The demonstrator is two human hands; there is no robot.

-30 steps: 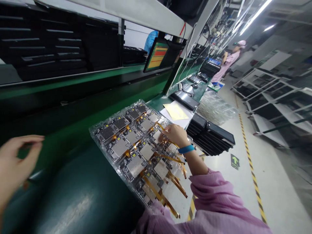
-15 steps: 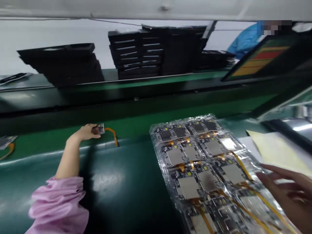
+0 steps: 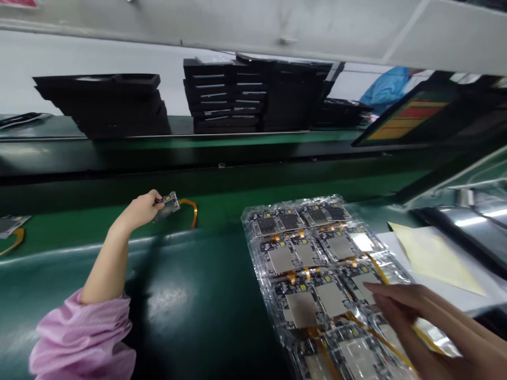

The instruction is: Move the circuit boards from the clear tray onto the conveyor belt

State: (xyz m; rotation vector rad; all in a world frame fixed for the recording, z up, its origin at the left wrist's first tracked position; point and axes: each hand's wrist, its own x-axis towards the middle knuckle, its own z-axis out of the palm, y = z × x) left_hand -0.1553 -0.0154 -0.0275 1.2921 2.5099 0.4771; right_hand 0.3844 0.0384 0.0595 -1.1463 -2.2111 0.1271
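My left hand (image 3: 139, 212) is closed on the edge of a small circuit board (image 3: 169, 204), raised slightly at the far side of the green bench. From the board's right end hangs an orange flex cable (image 3: 193, 210). On my right, a clear plastic tray (image 3: 256, 272) carries several circuit boards with grey metal shields and orange flex cables. Over the tray's right part, my right hand (image 3: 431, 327) reaches in with fingers stretched out and nothing visible in them. Its fingertips are beside a shielded board (image 3: 365, 285); whether they touch it I cannot tell.
Another board with an orange cable (image 3: 15, 232) lies at the far left. Stacks of black trays (image 3: 225, 95) stand on the shelf behind. A tilted screen (image 3: 407, 119), a yellow sheet (image 3: 435, 258) and white paper are at the right. A person in blue (image 3: 384, 89) is beyond.
My left hand has lifted and tilted the board, moving slightly to the right. My right hand has moved left from the tray's edge to over its boards. The view has shifted slightly.
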